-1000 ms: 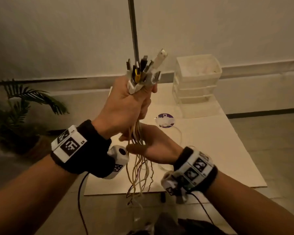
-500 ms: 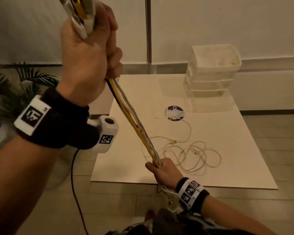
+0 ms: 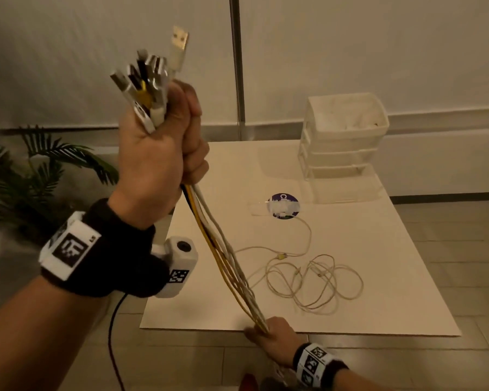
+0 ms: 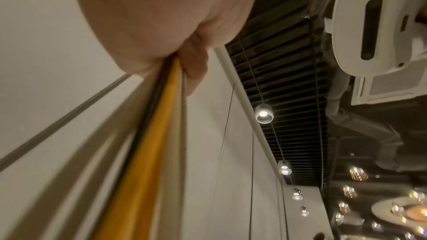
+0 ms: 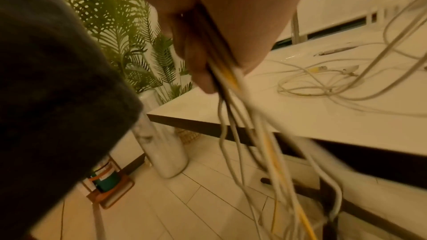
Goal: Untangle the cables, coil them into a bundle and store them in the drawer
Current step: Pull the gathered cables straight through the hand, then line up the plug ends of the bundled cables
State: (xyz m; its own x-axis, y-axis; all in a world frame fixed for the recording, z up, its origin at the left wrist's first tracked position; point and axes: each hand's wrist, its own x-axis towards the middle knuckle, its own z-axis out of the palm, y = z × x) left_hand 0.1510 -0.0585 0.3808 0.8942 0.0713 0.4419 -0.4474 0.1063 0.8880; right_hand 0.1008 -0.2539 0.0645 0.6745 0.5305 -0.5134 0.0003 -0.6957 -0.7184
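While the left hand (image 3: 164,153) fists the plugs upper left and the right hand (image 3: 274,334) pinches the taut cables (image 3: 226,261) at bottom centre, a yank could snag—loose tails dangle below.

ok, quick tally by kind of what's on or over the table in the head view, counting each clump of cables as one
hands: 2, left hand and right hand
cable bundle, gripped by both: 1
loose cable tangle on the table: 1
drawer unit: 1
purple round sticker: 1
Total: 6
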